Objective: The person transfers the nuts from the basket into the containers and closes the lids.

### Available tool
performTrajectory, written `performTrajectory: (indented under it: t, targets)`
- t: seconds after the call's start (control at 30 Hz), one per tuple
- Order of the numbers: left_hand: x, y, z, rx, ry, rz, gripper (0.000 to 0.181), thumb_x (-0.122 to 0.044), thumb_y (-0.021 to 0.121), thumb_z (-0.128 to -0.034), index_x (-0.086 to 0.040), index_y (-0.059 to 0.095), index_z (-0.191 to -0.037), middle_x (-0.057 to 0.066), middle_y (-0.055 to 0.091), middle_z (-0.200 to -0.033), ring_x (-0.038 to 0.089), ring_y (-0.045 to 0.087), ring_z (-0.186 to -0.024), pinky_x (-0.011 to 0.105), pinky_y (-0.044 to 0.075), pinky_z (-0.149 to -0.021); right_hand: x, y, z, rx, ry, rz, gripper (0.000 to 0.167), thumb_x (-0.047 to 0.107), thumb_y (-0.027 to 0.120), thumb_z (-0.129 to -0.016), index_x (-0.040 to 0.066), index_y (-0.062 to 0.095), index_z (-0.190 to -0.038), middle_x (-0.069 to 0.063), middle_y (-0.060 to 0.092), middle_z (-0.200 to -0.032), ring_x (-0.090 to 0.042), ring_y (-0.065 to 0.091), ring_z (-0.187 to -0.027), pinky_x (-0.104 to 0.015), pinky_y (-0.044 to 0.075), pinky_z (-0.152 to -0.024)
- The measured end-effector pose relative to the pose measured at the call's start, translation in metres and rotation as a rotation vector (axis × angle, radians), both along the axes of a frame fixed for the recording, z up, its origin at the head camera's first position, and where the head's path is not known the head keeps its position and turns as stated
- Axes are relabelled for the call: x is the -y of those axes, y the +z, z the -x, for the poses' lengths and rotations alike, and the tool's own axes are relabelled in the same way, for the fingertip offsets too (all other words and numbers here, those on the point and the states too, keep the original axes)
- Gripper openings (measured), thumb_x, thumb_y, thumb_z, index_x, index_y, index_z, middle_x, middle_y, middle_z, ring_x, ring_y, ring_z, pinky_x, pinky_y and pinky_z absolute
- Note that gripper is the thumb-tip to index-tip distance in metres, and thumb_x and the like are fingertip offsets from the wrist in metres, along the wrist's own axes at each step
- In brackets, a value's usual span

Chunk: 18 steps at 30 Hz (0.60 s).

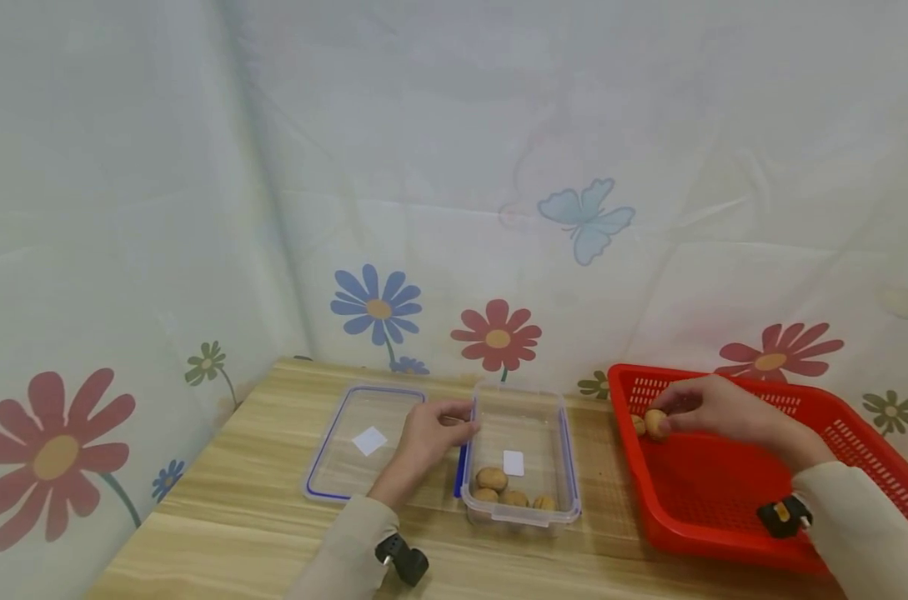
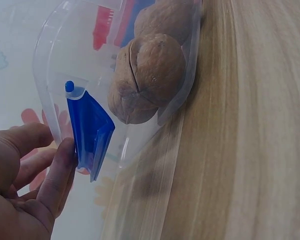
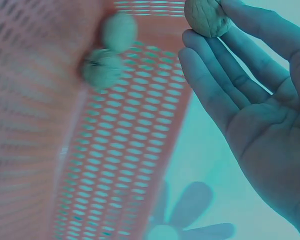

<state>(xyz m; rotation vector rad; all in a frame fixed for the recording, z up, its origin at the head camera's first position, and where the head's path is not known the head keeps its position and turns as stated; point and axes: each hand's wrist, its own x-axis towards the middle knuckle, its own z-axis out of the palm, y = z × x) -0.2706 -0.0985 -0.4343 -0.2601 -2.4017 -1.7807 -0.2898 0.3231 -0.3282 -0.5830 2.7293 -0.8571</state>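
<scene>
My right hand point(image 1: 724, 410) pinches a walnut point(image 1: 655, 424) between thumb and fingertips, over the left end of a red plastic basket point(image 1: 667, 525). Two more walnuts point(image 3: 103, 69) lie in the basket in the right wrist view; in the head view just one shows beside the held one. On the left, my left hand point(image 1: 428, 437) grips the left rim of a clear plastic container point(image 1: 524, 425), its fingers by the blue latch point(image 2: 90, 132). Several walnuts point(image 1: 492, 478) sit in the container's near end.
A clear lid point(image 1: 337, 454) with a blue seal and a white label lies on the wooden table point(image 1: 221, 508), left of the container. Behind the table hangs a flower-patterned curtain point(image 1: 438, 233). The basket stands right of the container, with a strip of table between them.
</scene>
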Motion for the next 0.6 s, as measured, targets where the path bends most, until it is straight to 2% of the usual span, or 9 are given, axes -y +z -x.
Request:
performTrajectory:
  t: [0.2,0.37,0.6]
  targets:
    - [0.000,0.001,0.000,0.006,0.004,0.000,0.034,-0.004,0.083,-0.0907,0.006,0.076,-0.122,0.017,0.077,-0.111,0.029,0.076,-0.095,0.034,0.064,-0.078,0.009,0.024,-0.009,-0.092,-0.031,0.007,0.047,0.030,0.084,-0.093,0.006,0.072,-0.131,-0.010,0.074,-0.123,-0.027,0.068,-0.108,-0.045,0.063,-0.088]
    - [0.000,0.001,0.001,0.006,0.001,0.001,0.035,-0.005,0.082,-0.0911,0.006,0.075,-0.123,0.017,0.077,-0.110,0.029,0.076,-0.095,0.034,0.064,-0.078,0.021,0.037,-0.019,-0.189,0.002,0.018,0.045,0.029,0.083,-0.095,0.006,0.072,-0.132,-0.010,0.075,-0.122,-0.027,0.071,-0.107,-0.045,0.063,-0.088]
    - [0.000,-0.001,0.001,0.000,-0.004,0.003,0.035,-0.005,0.082,-0.0912,0.005,0.075,-0.124,0.017,0.077,-0.109,0.029,0.076,-0.096,0.034,0.064,-0.077,0.042,0.046,-0.033,-0.252,0.019,0.085,0.042,0.029,0.082,-0.096,0.009,0.073,-0.131,-0.006,0.076,-0.120,-0.025,0.073,-0.107,-0.029,0.061,-0.087]
